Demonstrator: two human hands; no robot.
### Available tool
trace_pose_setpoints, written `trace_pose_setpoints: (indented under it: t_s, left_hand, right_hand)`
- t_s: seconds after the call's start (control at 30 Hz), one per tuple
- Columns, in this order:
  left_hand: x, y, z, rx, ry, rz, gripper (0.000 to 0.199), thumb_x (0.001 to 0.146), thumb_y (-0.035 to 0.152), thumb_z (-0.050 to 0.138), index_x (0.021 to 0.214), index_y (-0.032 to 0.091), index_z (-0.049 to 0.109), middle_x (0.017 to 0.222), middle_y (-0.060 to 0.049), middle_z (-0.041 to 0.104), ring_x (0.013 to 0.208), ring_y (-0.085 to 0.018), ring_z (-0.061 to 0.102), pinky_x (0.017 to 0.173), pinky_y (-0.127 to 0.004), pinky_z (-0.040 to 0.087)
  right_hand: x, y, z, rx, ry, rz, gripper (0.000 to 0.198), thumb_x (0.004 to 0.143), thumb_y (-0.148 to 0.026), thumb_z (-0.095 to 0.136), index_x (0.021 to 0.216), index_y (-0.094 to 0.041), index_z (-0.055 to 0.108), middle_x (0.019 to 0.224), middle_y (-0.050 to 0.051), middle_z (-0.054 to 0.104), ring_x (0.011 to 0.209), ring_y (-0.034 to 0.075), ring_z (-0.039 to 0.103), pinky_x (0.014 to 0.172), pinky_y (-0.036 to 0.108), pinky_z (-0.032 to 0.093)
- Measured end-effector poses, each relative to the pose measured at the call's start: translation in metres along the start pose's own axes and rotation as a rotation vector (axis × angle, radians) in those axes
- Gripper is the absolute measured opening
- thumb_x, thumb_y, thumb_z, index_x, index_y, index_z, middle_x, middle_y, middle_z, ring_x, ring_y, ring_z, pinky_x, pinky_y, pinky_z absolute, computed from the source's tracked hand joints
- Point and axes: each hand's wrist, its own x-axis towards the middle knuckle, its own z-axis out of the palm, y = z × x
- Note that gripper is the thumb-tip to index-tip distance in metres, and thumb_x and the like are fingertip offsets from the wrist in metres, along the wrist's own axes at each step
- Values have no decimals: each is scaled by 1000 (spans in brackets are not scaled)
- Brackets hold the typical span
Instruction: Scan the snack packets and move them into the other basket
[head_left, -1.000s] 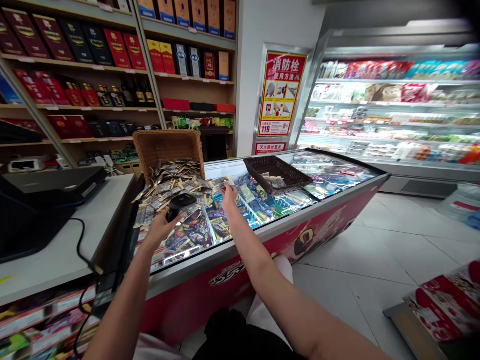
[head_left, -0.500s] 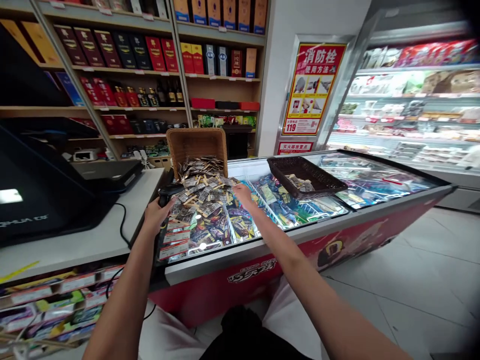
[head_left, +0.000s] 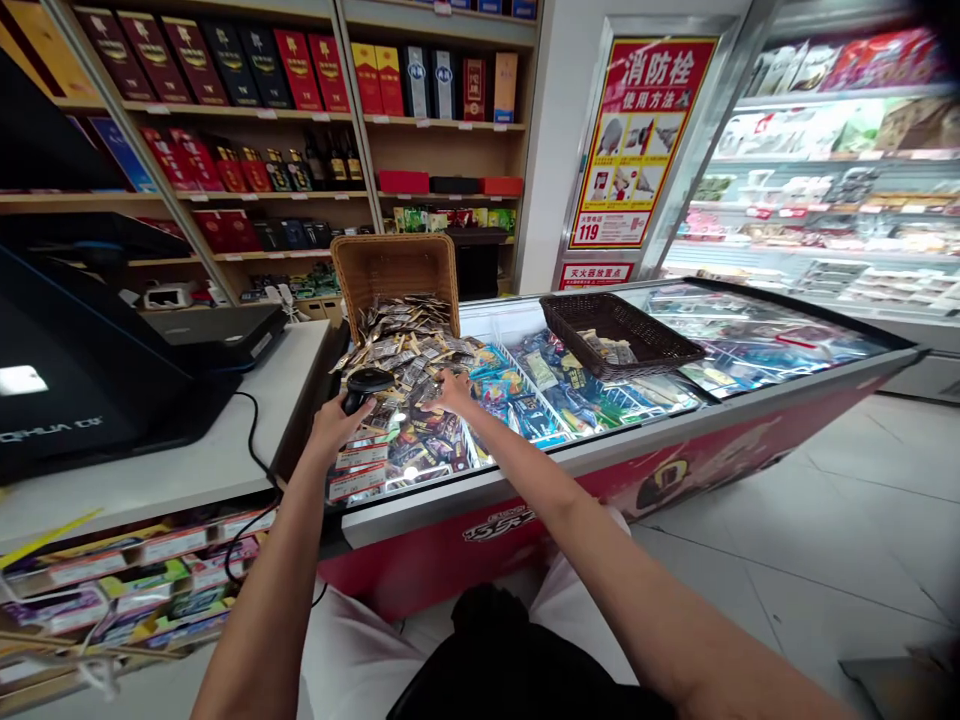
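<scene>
1. Left hand (head_left: 334,425) is wrapped around a black scanner (head_left: 362,387), held just over the freezer lid (head_left: 525,455).
2. Right hand (head_left: 452,392) rests on the packet pile (head_left: 401,345) spilling from the tipped wicker basket (head_left: 395,270); can't tell if it's pinching one.

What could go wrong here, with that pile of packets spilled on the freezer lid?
The packets spill from the tipped wicker basket across the sloped glass lid; the right hand digging in might push some off the edge. The left hand grips the scanner, whose cable could snag on the counter corner.
</scene>
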Motion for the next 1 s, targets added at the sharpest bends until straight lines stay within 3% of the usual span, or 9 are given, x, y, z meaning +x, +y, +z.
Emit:
trace_pose_setpoints:
  t_s: [0.13, 0.27, 0.37, 0.53, 0.73, 1.0]
  left_hand:
    - [4, 11, 13, 7, -23, 31, 53, 71, 70, 68, 90, 20, 67, 56, 0, 63, 59, -20, 61, 52, -26, 38]
    - [5, 23, 21, -18, 4, 22, 53, 70, 67, 71, 92, 19, 69, 56, 0, 62, 60, -21, 62, 52, -26, 38]
    - [3, 30, 26, -66, -11, 53, 55, 69, 67, 71, 93, 18, 68, 56, 1, 58, 56, -19, 58, 49, -26, 36]
    - [-2, 35, 40, -112, -130, 165, 53, 70, 67, 71, 89, 18, 66, 56, 3, 54, 55, -16, 53, 50, -25, 36]
    - [-5, 40, 52, -45, -150, 212, 51, 74, 68, 67, 90, 20, 64, 58, 3, 51, 56, -15, 50, 50, -25, 33]
    - [-3, 43, 56, -168, -210, 169, 52, 71, 63, 74, 97, 20, 63, 59, 5, 48, 54, -15, 49, 49, -24, 35]
  right_hand:
    - [11, 5, -18, 180, -41, 78, 40, 53, -25, 93, 65, -19, 55, 74, 0, 60, 88, 22, 62, 77, 34, 53]
    - [18, 10, -41, 536, -168, 107, 33, 56, -19, 89, 72, -17, 60, 62, -5, 57, 64, 14, 59, 64, 28, 53]
    - [23, 11, -59, 654, -10, 54, 30, 60, -18, 85, 76, -18, 60, 63, -6, 58, 64, 11, 59, 64, 24, 52]
    - [26, 11, -70, 625, 226, -57, 22, 69, -24, 76, 83, -19, 61, 75, -3, 64, 69, 12, 58, 65, 22, 50]
    - [26, 11, -66, 628, 267, -106, 25, 69, -28, 75, 88, -19, 61, 83, -1, 65, 70, 12, 57, 67, 23, 49]
    - [19, 7, -68, 648, 217, -104, 24, 71, -28, 76, 87, -20, 60, 83, 0, 65, 74, 13, 59, 70, 25, 50]
